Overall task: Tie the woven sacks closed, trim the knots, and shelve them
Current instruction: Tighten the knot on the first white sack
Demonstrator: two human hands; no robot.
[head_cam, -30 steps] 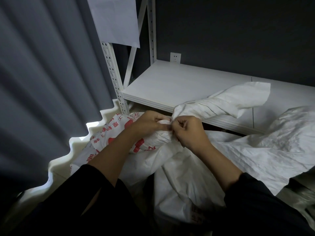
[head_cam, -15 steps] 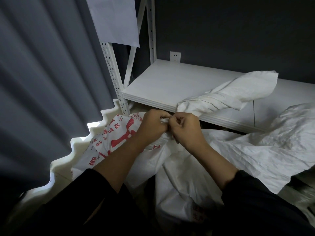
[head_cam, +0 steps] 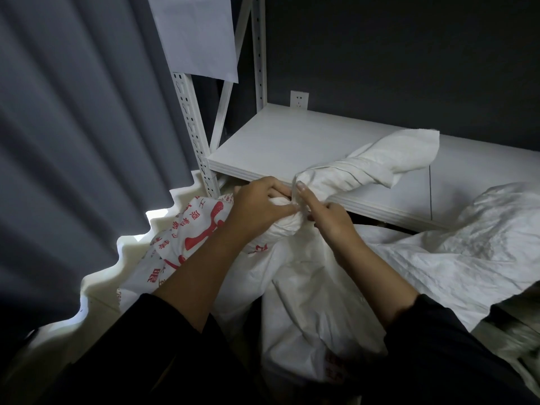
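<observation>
Fingers of the left hand (head_cam: 257, 203) grip the gathered neck of the sack (head_cam: 306, 287); the right hand (head_cam: 327, 223), just beside, pinches it too.

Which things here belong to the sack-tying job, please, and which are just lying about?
Job: printed sack, its bunched neck, left hand, right hand, shelf.
Lying about: paper sheet, wall socket, curtain.

Red Chinese characters on the white woven sack (head_cam: 175, 238), creased and partly hidden, not clearly readable
</observation>
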